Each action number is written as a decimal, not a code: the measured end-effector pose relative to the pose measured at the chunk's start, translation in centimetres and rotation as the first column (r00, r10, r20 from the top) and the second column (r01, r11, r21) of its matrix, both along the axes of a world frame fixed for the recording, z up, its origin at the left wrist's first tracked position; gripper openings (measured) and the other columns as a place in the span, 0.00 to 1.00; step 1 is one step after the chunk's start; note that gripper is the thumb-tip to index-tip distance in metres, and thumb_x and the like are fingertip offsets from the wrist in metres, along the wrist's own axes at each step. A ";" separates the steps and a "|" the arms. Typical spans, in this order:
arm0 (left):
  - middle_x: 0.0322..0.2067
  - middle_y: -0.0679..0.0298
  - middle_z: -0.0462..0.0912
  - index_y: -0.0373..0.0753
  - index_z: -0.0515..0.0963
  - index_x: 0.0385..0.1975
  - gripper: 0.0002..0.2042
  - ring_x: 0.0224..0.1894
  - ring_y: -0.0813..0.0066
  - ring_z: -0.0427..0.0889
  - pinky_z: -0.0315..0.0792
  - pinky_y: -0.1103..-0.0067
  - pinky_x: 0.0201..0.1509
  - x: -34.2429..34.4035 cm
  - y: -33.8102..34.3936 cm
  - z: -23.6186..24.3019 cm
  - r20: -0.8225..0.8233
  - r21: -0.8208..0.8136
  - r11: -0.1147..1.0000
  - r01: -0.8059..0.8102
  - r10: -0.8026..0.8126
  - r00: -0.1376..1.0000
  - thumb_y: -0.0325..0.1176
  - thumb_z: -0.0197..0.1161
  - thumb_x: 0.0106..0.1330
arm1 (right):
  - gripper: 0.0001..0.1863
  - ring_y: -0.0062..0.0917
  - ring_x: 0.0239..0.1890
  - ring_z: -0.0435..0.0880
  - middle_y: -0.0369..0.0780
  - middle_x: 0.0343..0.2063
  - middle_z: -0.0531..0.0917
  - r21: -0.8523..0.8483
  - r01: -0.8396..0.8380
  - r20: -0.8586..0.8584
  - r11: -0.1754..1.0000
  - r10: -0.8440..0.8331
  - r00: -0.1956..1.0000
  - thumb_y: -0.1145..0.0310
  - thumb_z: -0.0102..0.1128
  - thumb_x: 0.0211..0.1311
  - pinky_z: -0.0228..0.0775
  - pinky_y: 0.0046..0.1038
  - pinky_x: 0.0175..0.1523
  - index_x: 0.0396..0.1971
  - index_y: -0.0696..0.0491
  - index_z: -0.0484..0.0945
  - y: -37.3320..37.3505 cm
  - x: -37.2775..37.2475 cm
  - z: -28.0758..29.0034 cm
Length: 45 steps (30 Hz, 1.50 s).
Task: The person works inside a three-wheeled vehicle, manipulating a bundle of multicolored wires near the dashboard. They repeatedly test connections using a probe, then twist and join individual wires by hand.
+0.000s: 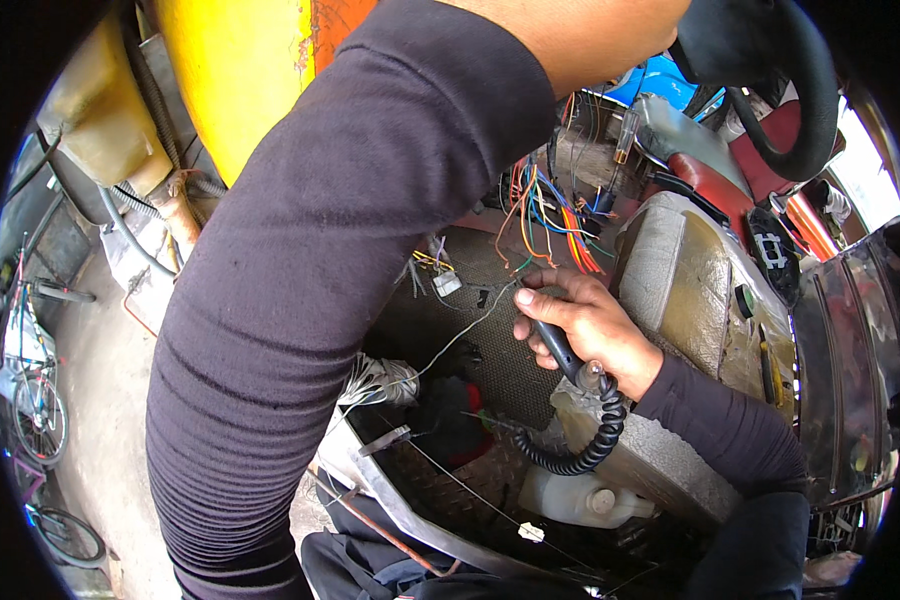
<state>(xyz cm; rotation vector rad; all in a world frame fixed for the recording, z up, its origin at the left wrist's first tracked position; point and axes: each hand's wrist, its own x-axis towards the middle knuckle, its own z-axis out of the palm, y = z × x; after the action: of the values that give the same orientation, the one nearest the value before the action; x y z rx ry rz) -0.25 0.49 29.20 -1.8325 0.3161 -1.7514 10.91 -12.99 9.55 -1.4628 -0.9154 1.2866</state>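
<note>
My right hand (590, 320) grips a black handheld tool (555, 340) with a coiled black cord (605, 430), its tip beside a thin green wire (470, 325) and a bundle of loose colored wires (560, 225) with bare ends. My dark-sleeved left arm crosses the view up to the top edge; the bare skin near my left hand (620, 22) shows beside a black steering wheel (810, 130), and its fingers are hidden. A white connector (447, 283) with yellow wires lies left of the colored bundle.
A worn padded seat (670, 280) is at right, a plastic jug (580, 495) low beside it. A metal rim (430, 530) runs along the near side. Yellow bodywork (220, 70) and a cloudy tank (100, 100) are upper left; bicycles (40, 410) stand on the floor at far left.
</note>
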 end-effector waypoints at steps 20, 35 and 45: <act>0.28 0.49 0.80 0.32 0.75 0.31 0.08 0.35 0.46 0.80 0.74 0.60 0.44 0.0 0.5 0.1 0.020 0.053 0.999 0.002 -0.003 1.000 0.22 0.67 0.55 | 0.17 0.16 0.22 0.78 0.38 0.29 0.83 0.086 0.034 -0.023 0.996 -0.032 0.999 0.59 0.66 0.73 0.72 0.22 0.25 0.43 0.60 0.76 0.1 -1.3 0.5; 0.33 0.45 0.86 0.29 0.84 0.42 0.14 0.39 0.46 0.86 0.79 0.63 0.48 -0.6 -0.6 0.8 -0.168 -0.191 0.969 0.154 -0.187 0.968 0.20 0.70 0.54 | 0.17 0.15 0.20 0.78 0.37 0.27 0.84 0.069 -0.038 -0.002 0.997 0.039 0.999 0.58 0.66 0.72 0.69 0.21 0.23 0.42 0.58 0.77 -0.1 -0.8 -0.2; 0.31 0.43 0.85 0.28 0.84 0.41 0.13 0.37 0.46 0.86 0.79 0.63 0.45 0.6 -0.3 1.7 -0.164 -0.131 0.985 0.116 -0.137 0.977 0.20 0.68 0.55 | 0.18 0.16 0.23 0.77 0.40 0.30 0.83 0.139 0.053 0.047 0.989 -0.060 0.997 0.62 0.66 0.72 0.70 0.21 0.26 0.47 0.60 0.73 -3.5 -0.2 1.3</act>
<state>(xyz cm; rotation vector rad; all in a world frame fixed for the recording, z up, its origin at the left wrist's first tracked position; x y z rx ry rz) 0.37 0.23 30.93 -2.0979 0.4114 -1.7323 10.70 -16.47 10.87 -1.4093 -0.9704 1.1267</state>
